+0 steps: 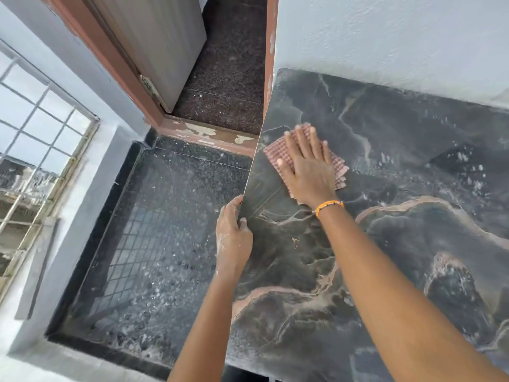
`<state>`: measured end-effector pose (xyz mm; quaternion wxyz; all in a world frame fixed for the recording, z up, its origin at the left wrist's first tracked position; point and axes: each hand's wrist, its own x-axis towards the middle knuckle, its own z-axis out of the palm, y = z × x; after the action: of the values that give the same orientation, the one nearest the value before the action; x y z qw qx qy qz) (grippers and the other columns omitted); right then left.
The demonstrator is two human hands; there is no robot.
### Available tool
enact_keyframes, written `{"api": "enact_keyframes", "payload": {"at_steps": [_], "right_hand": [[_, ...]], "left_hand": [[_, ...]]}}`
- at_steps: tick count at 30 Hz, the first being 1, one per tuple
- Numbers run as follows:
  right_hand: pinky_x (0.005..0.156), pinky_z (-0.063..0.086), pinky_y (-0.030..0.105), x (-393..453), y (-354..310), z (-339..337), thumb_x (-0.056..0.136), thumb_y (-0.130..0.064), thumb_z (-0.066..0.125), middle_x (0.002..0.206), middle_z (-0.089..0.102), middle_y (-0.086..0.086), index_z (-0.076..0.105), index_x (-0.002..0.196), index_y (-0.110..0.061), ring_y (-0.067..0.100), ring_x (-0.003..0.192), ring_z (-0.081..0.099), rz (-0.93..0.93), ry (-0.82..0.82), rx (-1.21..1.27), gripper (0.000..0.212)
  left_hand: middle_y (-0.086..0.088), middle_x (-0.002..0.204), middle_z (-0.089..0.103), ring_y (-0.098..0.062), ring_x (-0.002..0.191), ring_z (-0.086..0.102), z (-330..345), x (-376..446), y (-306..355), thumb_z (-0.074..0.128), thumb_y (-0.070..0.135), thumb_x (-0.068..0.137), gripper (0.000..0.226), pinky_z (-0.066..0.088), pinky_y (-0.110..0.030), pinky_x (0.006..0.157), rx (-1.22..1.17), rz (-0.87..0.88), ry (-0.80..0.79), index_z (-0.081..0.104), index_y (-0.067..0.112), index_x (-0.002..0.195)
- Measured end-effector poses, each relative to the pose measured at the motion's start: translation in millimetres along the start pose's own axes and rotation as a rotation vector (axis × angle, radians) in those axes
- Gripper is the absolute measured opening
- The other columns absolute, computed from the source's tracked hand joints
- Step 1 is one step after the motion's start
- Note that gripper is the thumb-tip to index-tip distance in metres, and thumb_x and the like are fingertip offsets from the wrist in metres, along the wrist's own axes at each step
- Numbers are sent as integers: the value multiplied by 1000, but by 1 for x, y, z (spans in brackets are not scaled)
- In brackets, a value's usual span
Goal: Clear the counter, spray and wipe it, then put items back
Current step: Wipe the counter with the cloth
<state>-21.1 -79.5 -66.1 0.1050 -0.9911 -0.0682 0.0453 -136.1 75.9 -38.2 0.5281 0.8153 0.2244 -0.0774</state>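
A dark marbled stone counter fills the right half of the head view, with pale droplets scattered over its far right part. My right hand lies flat with spread fingers on a folded pink checked cloth, pressing it onto the counter near the far left corner. An orange bracelet sits on that wrist. My left hand grips the counter's left edge, thumb on top and fingers curled under; it has white residue on it.
A white wall backs the counter. Left of the counter the dark speckled floor lies below, with a brown door frame, an open door and a barred window on the far left.
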Motion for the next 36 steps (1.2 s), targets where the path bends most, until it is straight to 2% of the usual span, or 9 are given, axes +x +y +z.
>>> {"api": "enact_keyframes", "payload": {"at_steps": [5, 8, 12, 16, 19, 21, 25, 32, 36], "right_hand": [[119, 5, 48, -17, 87, -17, 96, -41, 26, 159, 8, 4, 13, 149, -20, 28, 146, -1, 339, 99, 20, 59], [118, 5, 49, -55, 84, -17, 92, -38, 23, 159, 8, 9, 12, 149, -10, 31, 146, -1, 567, 147, 59, 64], [118, -4, 48, -93, 8, -3, 90, -41, 24, 159, 5, 5, 5, 149, -18, 27, 146, 1, 315, 67, 58, 66], [118, 1, 49, -65, -51, 13, 91, -35, 29, 159, 11, 0, 14, 148, -27, 24, 146, 11, -105, -29, 1, 59], [118, 3, 49, -5, -56, 9, 94, -32, 28, 157, 17, -4, 22, 147, -26, 22, 145, 14, -250, -59, -1, 53], [117, 1, 49, 38, -45, 3, 96, -32, 27, 157, 17, -5, 22, 147, -26, 22, 145, 13, -238, -45, -4, 52], [116, -5, 53, 95, 0, -12, 98, -33, 24, 158, 12, -6, 11, 148, -30, 23, 146, 8, -90, 5, 12, 52], [117, 0, 55, 45, 53, -21, 93, -31, 29, 159, 10, -2, 15, 149, -22, 27, 146, 9, 473, 158, 132, 59], [117, -6, 49, -2, 10, -9, 87, -34, 15, 159, -1, 0, 4, 149, -21, 26, 146, -3, 309, 58, 86, 65]], "left_hand": [[3, 115, 50, -20, 114, 48, 9, 9, 1, 41, -10, 88, 47, 36, -32, 104, 74, 10, 100, 52, 13, 127], [9, 107, 50, -23, 110, 51, 8, 15, -1, 44, -10, 87, 45, 40, -37, 101, 83, 11, 107, 56, 15, 123], [0, 114, 61, -21, 110, 56, 7, 23, -2, 50, -8, 86, 38, 41, -27, 94, 40, -31, 143, 62, 16, 114], [1, 113, 63, -21, 111, 56, 3, 34, 4, 52, -3, 86, 30, 43, -39, 99, 67, -44, 151, 64, 18, 105], [3, 118, 59, -22, 114, 52, 7, 44, 15, 50, -1, 88, 33, 40, -41, 101, 118, -8, 123, 59, 19, 113], [-1, 122, 58, -21, 114, 52, 12, 53, 25, 52, -1, 88, 37, 37, -43, 105, 158, 54, 117, 57, 16, 120], [-2, 138, 48, -21, 125, 39, 24, 68, 43, 50, 3, 90, 48, 24, -25, 106, 372, 228, 45, 44, 15, 136], [2, 151, 34, -22, 136, 27, 28, 75, 46, 51, 13, 91, 55, 27, -37, 110, 650, 311, -37, 34, 14, 143], [5, 151, 33, -20, 135, 27, 23, 83, 46, 44, 5, 90, 56, 30, -35, 108, 710, 338, -65, 33, 17, 144]]}}
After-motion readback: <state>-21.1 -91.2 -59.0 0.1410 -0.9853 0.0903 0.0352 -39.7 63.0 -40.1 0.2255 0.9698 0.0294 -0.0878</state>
